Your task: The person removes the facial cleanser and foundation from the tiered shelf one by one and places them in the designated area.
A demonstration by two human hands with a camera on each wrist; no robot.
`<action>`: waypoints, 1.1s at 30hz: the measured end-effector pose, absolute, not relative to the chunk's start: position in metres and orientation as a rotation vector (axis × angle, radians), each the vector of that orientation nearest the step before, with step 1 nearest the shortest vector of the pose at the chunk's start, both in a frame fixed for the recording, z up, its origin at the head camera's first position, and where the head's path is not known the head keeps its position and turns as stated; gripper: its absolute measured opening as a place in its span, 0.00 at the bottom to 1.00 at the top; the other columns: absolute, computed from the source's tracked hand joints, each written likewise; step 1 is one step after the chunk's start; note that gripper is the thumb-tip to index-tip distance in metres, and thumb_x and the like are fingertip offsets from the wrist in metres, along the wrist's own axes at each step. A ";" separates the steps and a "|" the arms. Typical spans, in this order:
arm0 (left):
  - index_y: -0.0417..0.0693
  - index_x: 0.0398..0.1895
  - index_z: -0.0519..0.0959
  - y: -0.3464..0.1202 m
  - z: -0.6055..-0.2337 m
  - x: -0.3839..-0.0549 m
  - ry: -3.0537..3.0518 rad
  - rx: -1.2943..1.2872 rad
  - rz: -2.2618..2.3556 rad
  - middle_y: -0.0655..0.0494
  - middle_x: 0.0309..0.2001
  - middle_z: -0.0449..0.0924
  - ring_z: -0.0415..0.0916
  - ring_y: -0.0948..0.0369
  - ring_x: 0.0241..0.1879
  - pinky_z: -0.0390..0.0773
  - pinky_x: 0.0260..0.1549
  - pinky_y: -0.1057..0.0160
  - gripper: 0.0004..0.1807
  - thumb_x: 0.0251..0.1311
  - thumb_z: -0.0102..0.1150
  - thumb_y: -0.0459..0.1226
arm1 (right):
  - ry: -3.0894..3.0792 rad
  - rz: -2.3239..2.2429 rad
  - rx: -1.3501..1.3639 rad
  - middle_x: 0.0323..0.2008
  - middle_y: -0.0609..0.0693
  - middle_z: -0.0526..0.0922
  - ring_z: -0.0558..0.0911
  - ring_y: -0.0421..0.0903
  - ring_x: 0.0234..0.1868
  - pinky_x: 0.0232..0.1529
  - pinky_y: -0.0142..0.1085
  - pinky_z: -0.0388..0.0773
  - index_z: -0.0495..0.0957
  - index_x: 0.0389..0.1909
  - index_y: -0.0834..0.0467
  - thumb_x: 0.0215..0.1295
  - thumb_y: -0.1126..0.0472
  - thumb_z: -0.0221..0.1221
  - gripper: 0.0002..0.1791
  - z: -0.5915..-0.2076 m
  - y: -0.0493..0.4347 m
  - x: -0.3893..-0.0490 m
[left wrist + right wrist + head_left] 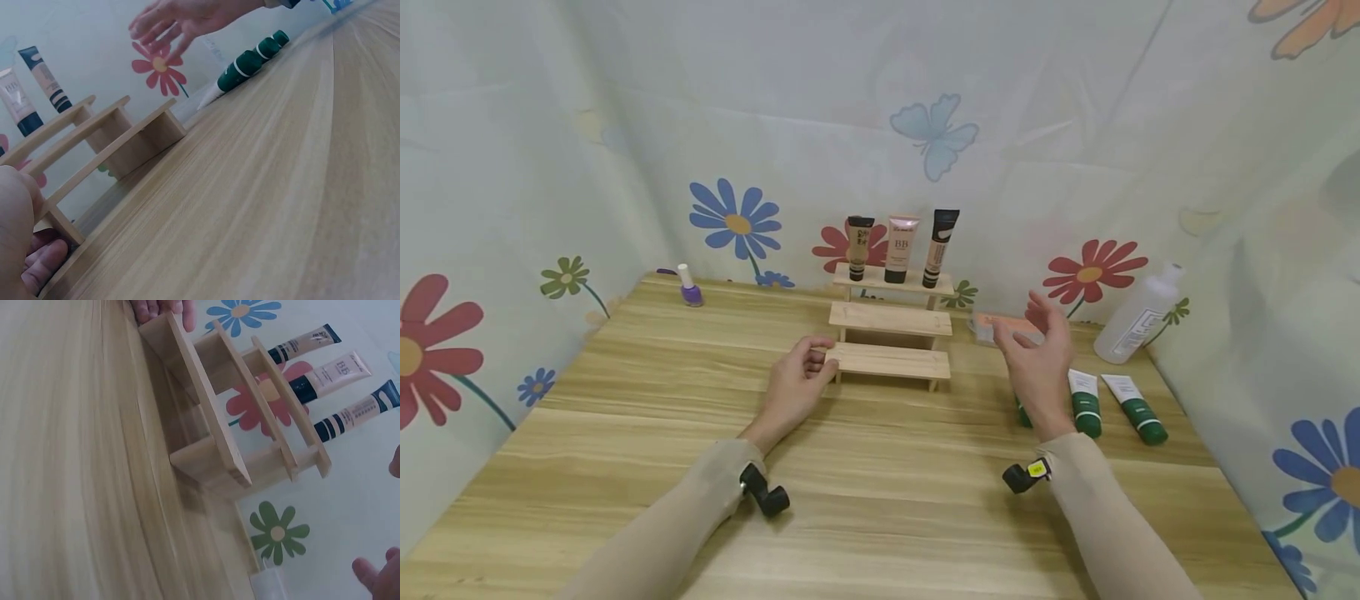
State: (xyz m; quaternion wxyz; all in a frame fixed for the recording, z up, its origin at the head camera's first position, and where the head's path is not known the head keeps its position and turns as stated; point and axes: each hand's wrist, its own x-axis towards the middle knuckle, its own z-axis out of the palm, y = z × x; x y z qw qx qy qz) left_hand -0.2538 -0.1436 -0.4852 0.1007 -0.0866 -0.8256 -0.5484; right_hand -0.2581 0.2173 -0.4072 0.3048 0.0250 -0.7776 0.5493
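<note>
A three-tier wooden display stand (pixel 891 360) stands towards the back of the table. My left hand (pixel 797 379) grips the left end of its lowest step, thumb over the edge and fingers curled beneath, as the left wrist view shows. Upright on the top tier are a tan tube (pixel 859 248), a pink BB cream tube (pixel 900 248) and a black-topped tube (pixel 940 248), which leans slightly. My right hand (pixel 1037 362) hovers to the right of the stand, fingers parted and holding nothing. Near it lie green-and-white tubes (pixel 1086 406), one partly hidden below the hand.
A white pump bottle (pixel 1135 321) tilts at the back right. Behind my right hand sits a clear and orange box (pixel 985 327), partly covered. Purple nail polish (pixel 691 292) stands at the back left. A flowered curtain (pixel 820 100) surrounds the wooden table (pixel 880 500).
</note>
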 end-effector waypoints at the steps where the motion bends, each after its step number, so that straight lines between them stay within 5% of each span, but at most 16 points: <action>1: 0.52 0.67 0.82 -0.144 -0.485 -0.254 -2.439 -0.253 -1.622 0.50 0.48 0.89 0.87 0.56 0.47 0.86 0.49 0.62 0.16 0.80 0.65 0.39 | -2.036 1.467 0.092 0.72 0.54 0.76 0.76 0.53 0.74 0.67 0.56 0.84 0.74 0.79 0.52 0.71 0.60 0.76 0.38 -0.406 0.214 -0.260; 19: 0.50 0.66 0.82 -0.143 -0.485 -0.253 -2.418 -0.257 -1.628 0.50 0.47 0.89 0.87 0.56 0.46 0.86 0.48 0.65 0.16 0.80 0.65 0.38 | -1.869 1.654 0.276 0.68 0.53 0.78 0.82 0.48 0.68 0.66 0.51 0.85 0.76 0.77 0.52 0.72 0.62 0.75 0.35 -0.386 0.164 -0.304; 33: 0.53 0.66 0.82 -0.144 -0.484 -0.252 -2.436 -0.234 -1.633 0.51 0.47 0.88 0.87 0.57 0.45 0.86 0.47 0.63 0.16 0.80 0.65 0.39 | -1.850 1.724 0.259 0.63 0.65 0.80 0.84 0.61 0.66 0.66 0.60 0.82 0.77 0.74 0.58 0.71 0.65 0.75 0.33 -0.377 0.132 -0.335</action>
